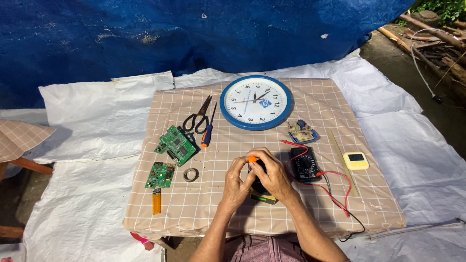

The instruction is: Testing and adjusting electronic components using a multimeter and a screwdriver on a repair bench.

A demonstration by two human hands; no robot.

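Both hands meet over a dark object [257, 187] with a yellow-green base, standing at the near middle of a checked beige cloth [340, 204]. My left hand [236, 182] cups its left side. My right hand [272, 175] wraps its right side and top. A small orange tip [252, 158] shows between the fingers at the top; which hand holds it I cannot tell. The object itself is mostly hidden by the fingers.
A blue-rimmed wall clock [256, 102] lies at the back. Scissors [197, 118], a screwdriver [208, 129], two green circuit boards [177, 145] [160, 175], a metal ring [191, 174] and an orange lighter [156, 200] lie left. A multimeter [304, 164] with leads, ruler [342, 160] and yellow timer [356, 160] lie right.
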